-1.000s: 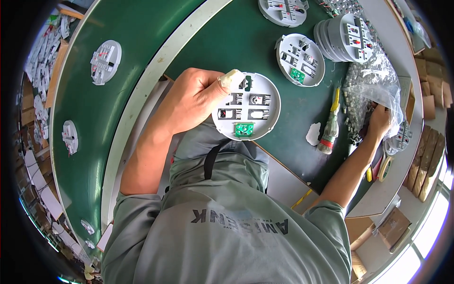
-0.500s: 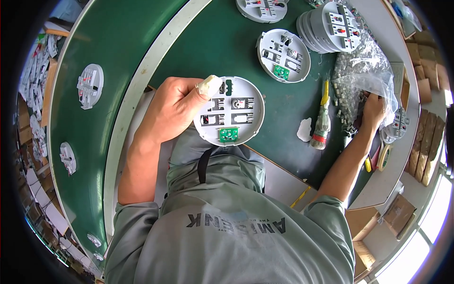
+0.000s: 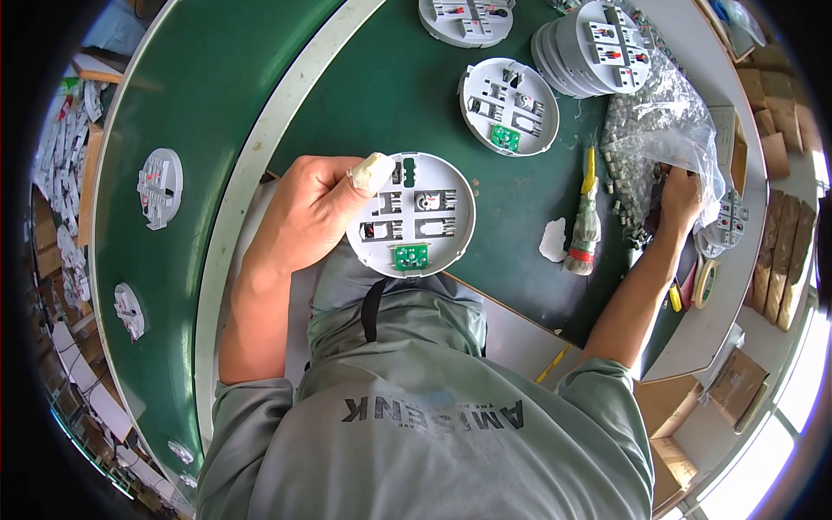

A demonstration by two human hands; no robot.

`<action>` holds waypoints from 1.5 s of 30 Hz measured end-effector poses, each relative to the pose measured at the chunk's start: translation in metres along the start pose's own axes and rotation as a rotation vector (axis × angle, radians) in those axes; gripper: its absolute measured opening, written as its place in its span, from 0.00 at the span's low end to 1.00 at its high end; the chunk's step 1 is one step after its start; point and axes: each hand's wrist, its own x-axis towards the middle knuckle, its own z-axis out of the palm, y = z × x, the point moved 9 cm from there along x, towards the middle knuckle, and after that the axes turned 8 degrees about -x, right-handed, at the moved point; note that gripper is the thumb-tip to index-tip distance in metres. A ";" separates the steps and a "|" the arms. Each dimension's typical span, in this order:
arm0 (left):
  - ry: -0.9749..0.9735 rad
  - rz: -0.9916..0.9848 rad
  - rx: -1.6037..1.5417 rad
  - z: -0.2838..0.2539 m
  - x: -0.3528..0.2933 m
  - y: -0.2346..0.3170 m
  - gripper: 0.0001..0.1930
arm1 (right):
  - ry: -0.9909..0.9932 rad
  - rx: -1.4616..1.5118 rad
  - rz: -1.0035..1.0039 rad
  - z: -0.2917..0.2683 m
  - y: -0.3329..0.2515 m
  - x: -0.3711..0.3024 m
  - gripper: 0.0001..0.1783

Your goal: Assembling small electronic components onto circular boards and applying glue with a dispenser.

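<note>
A round white plastic housing (image 3: 416,217) with metal clips and a small green circuit board (image 3: 411,256) is gripped at its left rim by my left hand (image 3: 308,208). Tape wraps that thumb, which presses on the housing's face. At the right, my right hand (image 3: 680,198) reaches into a clear plastic bag (image 3: 663,113) full of small metallic parts. Its fingers are partly covered by the film, so I cannot make out what they hold. A similar housing (image 3: 510,106) with a green board lies on the green table between the two hands, farther back.
A stack of housings (image 3: 589,50) stands at the back right, beside another housing (image 3: 466,19). A brush (image 3: 585,230) with a yellow tip and a white scrap (image 3: 553,240) lie left of the bag. Housings (image 3: 161,188) sit on the green belt at left. A tape roll (image 3: 705,284) is at right.
The held housing has shifted slightly left and down in the picture. Housings on the left belt appear lower. My right hand remains at the bag.
</note>
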 end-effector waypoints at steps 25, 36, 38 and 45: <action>-0.033 -0.030 0.020 -0.003 0.003 -0.001 0.22 | 0.086 0.071 -0.175 0.012 -0.003 0.001 0.26; 0.880 0.393 0.837 -0.123 -0.032 0.076 0.20 | -0.022 -0.146 -0.059 0.052 0.078 0.020 0.37; 0.972 0.363 0.992 -0.138 -0.041 0.077 0.23 | 0.020 -0.161 -0.106 0.067 0.100 0.029 0.36; 1.133 0.215 1.091 -0.192 -0.131 0.034 0.26 | -0.147 -0.215 -0.014 0.070 0.067 0.029 0.39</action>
